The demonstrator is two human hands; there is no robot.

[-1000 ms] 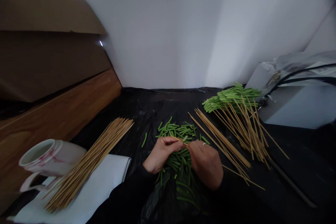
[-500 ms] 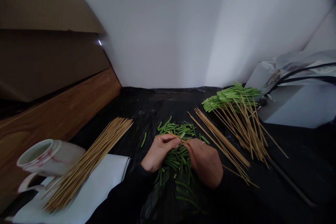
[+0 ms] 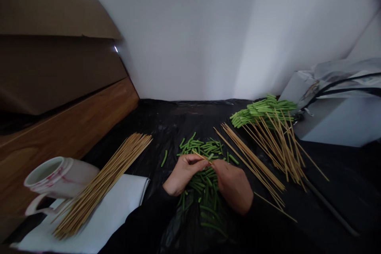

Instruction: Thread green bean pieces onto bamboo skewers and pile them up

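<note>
The left hand (image 3: 184, 172) pinches a stick (image 3: 275, 207) near its tip, thumb nearly meeting forefinger; the right hand (image 3: 235, 184), fingers curled in, grips it farther back. Both are above the bean pile (image 3: 205, 182), a pale bean piece (image 3: 210, 156) at their fingertips. Since 0.5 s ago the stick's tail has dipped toward the person, seemingly 1 small adjustment with the same bean piece. Its long axis slants across the pile, tip pointing away and left, tail out right. Loose sticks (image 3: 251, 156) lie right of the pile.
</note>
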